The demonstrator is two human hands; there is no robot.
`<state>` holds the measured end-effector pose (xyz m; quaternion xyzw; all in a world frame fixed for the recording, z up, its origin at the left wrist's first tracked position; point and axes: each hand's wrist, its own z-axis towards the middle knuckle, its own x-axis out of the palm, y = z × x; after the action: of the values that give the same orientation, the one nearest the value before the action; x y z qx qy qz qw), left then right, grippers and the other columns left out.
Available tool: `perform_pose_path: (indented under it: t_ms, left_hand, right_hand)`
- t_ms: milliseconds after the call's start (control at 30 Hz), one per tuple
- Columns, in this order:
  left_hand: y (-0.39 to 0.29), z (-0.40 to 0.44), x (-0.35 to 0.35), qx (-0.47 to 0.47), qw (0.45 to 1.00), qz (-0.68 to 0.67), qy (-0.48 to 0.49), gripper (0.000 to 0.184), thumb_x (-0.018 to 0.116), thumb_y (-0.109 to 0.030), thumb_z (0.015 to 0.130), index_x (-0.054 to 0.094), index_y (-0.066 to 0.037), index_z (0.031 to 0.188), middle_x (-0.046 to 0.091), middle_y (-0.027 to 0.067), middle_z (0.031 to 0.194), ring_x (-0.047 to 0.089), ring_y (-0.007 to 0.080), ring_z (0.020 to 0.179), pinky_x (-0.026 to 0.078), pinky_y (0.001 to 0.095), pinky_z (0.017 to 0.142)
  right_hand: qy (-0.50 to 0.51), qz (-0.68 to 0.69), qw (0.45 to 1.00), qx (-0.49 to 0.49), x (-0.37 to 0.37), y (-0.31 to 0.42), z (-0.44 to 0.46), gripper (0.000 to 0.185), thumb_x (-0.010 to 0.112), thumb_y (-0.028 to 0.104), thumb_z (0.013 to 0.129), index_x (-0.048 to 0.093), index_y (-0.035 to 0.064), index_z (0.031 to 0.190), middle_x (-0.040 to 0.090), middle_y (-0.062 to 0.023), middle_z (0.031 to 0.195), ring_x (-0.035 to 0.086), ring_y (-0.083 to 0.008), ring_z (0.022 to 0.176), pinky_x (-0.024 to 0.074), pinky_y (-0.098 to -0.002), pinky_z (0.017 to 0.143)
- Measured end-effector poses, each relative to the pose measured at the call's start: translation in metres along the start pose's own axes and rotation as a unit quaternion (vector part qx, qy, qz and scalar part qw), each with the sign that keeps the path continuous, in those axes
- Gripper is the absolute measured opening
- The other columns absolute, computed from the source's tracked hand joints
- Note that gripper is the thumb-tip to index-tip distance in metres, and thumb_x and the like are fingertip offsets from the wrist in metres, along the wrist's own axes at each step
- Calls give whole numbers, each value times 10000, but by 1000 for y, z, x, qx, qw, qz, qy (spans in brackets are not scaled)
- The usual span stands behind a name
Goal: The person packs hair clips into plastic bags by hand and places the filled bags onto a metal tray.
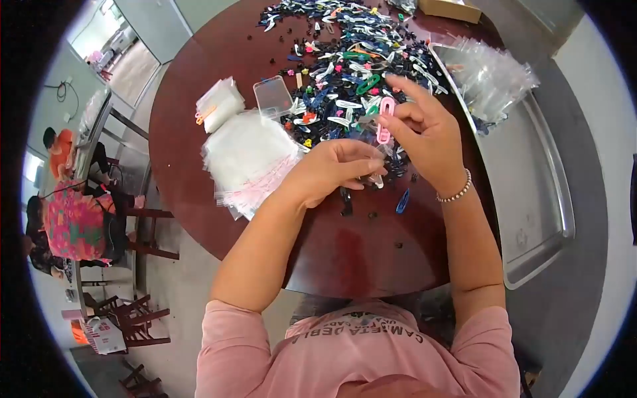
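My right hand [428,129] pinches a pink hair clip [385,121] between thumb and fingers, over the near end of the pile. Just left of it, my left hand [335,169] has its fingers closed around a small clear plastic bag [375,159], whose contents I cannot make out. Beyond both hands spreads a pile of hair clips [348,104], mostly white and dark blue, with small coloured pieces. One blue clip [403,201] lies apart, near my right wrist. Flat clear bags [249,156] are stacked left of my left hand.
A clear plastic box [273,97] and a bundle of bags [221,106] lie on the round table [189,192]. At right, a metal tray [541,192] bears filled bags [491,76]. A cardboard box [451,10] stands at the back. People [76,219] sit far left.
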<state>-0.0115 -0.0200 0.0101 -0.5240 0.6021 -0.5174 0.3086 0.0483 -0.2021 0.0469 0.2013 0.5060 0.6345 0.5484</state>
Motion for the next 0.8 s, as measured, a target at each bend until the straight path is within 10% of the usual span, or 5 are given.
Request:
perform_pose_path:
  t_ms: [167, 800]
  left_hand:
    - [4, 2, -4, 14, 1000, -17, -6, 349, 704, -309, 859, 640, -84, 1117, 703, 29, 1003, 639, 92, 887, 471, 246, 738]
    - [0, 1, -3, 6, 1000, -2, -11, 333, 696, -265, 870, 648, -80, 1143, 707, 27, 1019, 641, 82, 894, 489, 228, 722]
  right_hand:
    - [-16, -75, 985, -153, 4, -22, 5, 198, 662, 0, 866, 639, -23, 1061, 700, -34, 915, 634, -57, 840, 496, -196, 733]
    - [-38, 6, 999, -32, 2, -14, 4, 77, 624, -16, 886, 635, -25, 963, 692, -69, 887, 647, -88, 806, 508, -207, 717]
